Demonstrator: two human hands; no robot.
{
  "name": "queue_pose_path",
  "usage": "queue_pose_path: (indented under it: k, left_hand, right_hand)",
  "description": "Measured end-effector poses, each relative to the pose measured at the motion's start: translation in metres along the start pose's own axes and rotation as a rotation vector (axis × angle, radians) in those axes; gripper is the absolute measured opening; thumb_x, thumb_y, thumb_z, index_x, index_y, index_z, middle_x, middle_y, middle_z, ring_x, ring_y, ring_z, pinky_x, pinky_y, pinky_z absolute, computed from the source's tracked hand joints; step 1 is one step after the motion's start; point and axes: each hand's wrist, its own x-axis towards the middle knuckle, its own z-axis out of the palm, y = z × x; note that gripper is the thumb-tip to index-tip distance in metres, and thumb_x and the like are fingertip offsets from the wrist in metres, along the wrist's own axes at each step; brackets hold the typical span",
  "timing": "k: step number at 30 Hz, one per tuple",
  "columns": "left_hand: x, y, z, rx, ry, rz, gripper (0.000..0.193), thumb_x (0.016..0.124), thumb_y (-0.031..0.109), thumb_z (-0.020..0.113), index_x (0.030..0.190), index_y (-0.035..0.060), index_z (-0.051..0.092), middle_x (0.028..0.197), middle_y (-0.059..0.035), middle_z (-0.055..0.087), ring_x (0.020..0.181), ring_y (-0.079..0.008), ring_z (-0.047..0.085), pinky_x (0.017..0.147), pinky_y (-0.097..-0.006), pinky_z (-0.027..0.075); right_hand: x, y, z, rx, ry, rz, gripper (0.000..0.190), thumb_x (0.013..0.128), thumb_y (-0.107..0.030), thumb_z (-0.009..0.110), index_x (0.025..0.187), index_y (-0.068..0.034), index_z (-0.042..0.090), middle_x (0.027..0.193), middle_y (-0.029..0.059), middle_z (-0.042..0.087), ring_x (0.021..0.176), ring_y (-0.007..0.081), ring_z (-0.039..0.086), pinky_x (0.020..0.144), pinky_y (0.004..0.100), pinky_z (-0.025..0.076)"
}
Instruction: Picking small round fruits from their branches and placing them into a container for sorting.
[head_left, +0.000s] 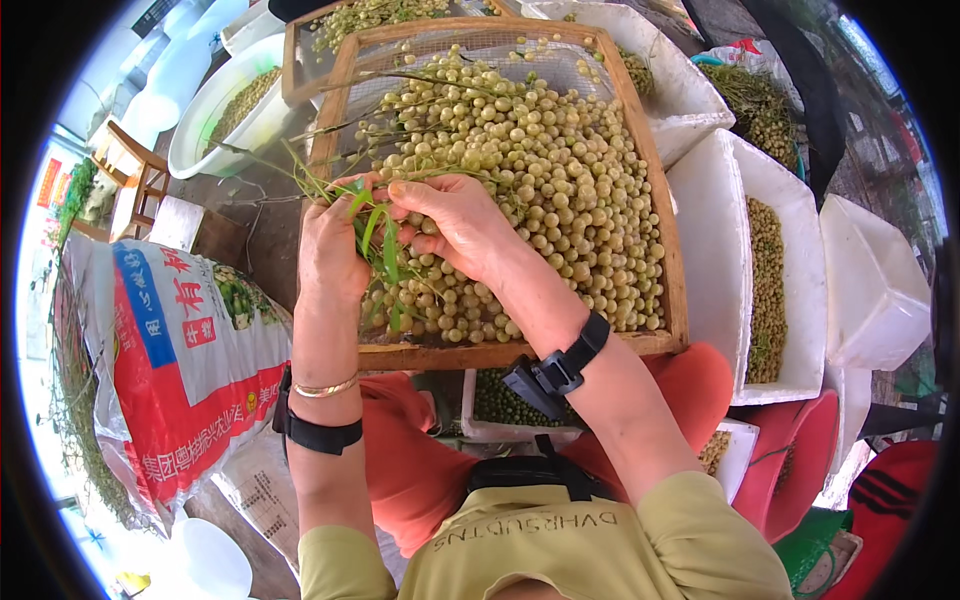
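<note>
A wood-framed wire mesh tray (670, 247) lies before me, heaped with round yellow-green fruits (562, 172). Over its left part, my left hand (335, 232) is closed around a bunch of thin green stems with narrow leaves (373, 225). My right hand (457, 221) meets it from the right, thumb and fingers pinched at the same bunch close to some fruits; its fingertips are partly hidden. More long thin twigs (442, 81) lie across the fruits at the upper left of the tray.
White foam boxes (709, 195) with fruits stand at the right, beside a red container (750, 480). A white basin (187, 142) of small fruits is at the upper left, near a wooden chair (146, 176). A large printed sack (176, 390) stands left. Below the tray sits a box of dark green fruits (510, 397).
</note>
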Motion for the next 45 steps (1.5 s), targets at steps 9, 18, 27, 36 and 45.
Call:
queue_pose_path:
  k: [9,18,27,36,45]
  left_hand:
    - [0.001,0.001,0.005,0.044,0.022,-0.048,0.018,0.087,0.006,0.042,0.095,-0.0053,0.054,0.082,-0.0147,0.061,0.063,-0.0193,0.06,0.053,-0.0289,0.051]
    - [0.014,-0.004,0.005,0.205,0.09,0.069,0.013,0.085,0.007,0.05,0.092,-0.0018,0.055,0.074,-0.0102,0.059,0.059,-0.0173,0.058,0.049,-0.0256,0.048]
    - [0.017,-0.006,0.013,-0.048,0.01,-0.021,0.013,0.083,0.009,0.053,0.093,0.0006,0.055,0.078,-0.0087,0.061,0.069,-0.0197,0.061,0.055,-0.0316,0.049]
    - [0.011,0.002,0.012,0.133,0.093,-0.077,0.013,0.087,0.012,0.048,0.094,0.0027,0.053,0.083,-0.0121,0.062,0.066,-0.015,0.058,0.054,-0.026,0.049]
    - [0.033,-0.025,-0.001,0.019,0.021,-0.073,0.015,0.087,0.011,0.049,0.097,-0.0008,0.05,0.088,-0.0151,0.06,0.074,-0.0231,0.061,0.059,-0.0297,0.052]
  right_hand:
    - [-0.002,0.001,-0.011,0.068,-0.099,0.082,0.021,0.086,-0.016,0.054,0.099,0.0,0.057,0.079,0.002,0.054,0.057,0.0094,0.046,0.04,0.0161,0.029]
    - [-0.009,0.003,-0.011,0.041,-0.015,0.102,0.01,0.085,-0.014,0.055,0.083,-0.004,0.056,0.076,0.0051,0.054,0.055,0.0129,0.052,0.04,0.0191,0.034]
    - [-0.016,-0.007,-0.009,-0.213,0.066,-0.068,0.02,0.086,-0.015,0.054,0.099,-0.001,0.057,0.083,0.0038,0.056,0.073,0.011,0.053,0.057,0.0225,0.041]
    - [-0.056,-0.075,-0.026,-1.098,0.282,-0.286,0.021,0.081,-0.011,0.055,0.098,0.0,0.063,0.087,0.0118,0.064,0.075,0.0138,0.06,0.063,0.0241,0.048]
    - [0.015,-0.111,-0.128,-1.887,0.474,-0.312,0.021,0.07,-0.01,0.053,0.086,-0.006,0.066,0.091,0.0164,0.063,0.089,0.0303,0.059,0.08,0.039,0.046]
